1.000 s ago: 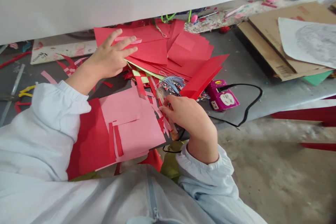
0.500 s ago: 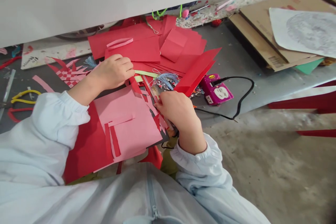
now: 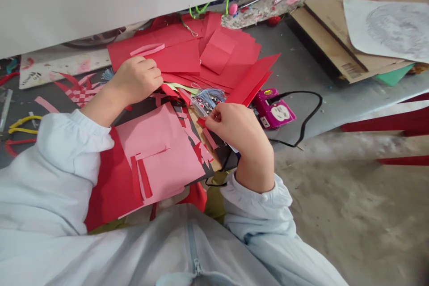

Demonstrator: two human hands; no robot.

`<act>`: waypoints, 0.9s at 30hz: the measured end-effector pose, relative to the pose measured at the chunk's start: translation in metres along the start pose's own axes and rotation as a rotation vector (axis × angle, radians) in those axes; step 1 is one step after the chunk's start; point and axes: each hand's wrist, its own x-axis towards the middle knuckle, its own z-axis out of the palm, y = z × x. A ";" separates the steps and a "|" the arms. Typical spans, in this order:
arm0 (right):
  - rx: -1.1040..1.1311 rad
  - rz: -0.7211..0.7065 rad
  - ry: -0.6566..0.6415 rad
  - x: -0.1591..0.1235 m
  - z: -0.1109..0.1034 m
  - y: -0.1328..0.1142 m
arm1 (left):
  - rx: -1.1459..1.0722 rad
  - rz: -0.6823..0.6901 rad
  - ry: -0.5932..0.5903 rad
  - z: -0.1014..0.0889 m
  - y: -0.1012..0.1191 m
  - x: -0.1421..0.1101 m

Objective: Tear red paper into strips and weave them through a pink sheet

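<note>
My left hand (image 3: 139, 80) is closed, its fingertips pinching a red paper strip (image 3: 170, 90) beside pale green strips (image 3: 182, 87). My right hand (image 3: 243, 127) has its thumb and fingers pressed together above a clutter of paper scraps, with a bit of red paper (image 3: 201, 121) at the fingertips; what exactly it grips is partly hidden. A pack with blue tassels (image 3: 211, 98) lies just beyond the right fingers. Between my arms rests a pink sheet (image 3: 177, 161) on a red sheet (image 3: 110, 187), with loose strips on top.
Red paper sheets (image 3: 177, 56) spread at the back. A purple power socket (image 3: 276, 109) with a black cable sits to the right, and cardboard (image 3: 321, 44) beyond it. At left lie a woven red-and-pink piece (image 3: 82, 94) and scissors with yellow and red handles (image 3: 23, 125). A white panel (image 3: 134, 0) overhangs the back.
The red strip at my left hand has swung up off the pink sheet. My right hand has shifted slightly right, uncovering scraps and a brownish strip below it.
</note>
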 end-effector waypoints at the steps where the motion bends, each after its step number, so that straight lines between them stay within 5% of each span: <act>1: 0.017 -0.001 0.001 0.000 0.000 0.002 | 0.013 -0.007 -0.017 0.000 -0.001 0.001; 9: 0.136 -0.004 -0.048 0.005 -0.008 0.015 | 0.092 0.101 -0.040 0.004 -0.002 -0.001; 15: 0.127 -0.015 -0.063 0.005 -0.010 0.019 | 0.045 0.055 -0.015 -0.012 0.018 -0.017; 19: 0.104 -0.008 -0.058 0.003 -0.010 0.019 | -0.025 -0.152 -0.026 -0.030 0.045 -0.027; 23: 0.103 -0.012 -0.040 0.003 -0.012 0.022 | 0.139 -0.026 -0.070 -0.050 0.085 -0.040; 27: 0.117 -0.018 -0.040 0.002 -0.012 0.022 | -0.007 0.043 -0.186 -0.070 0.134 -0.061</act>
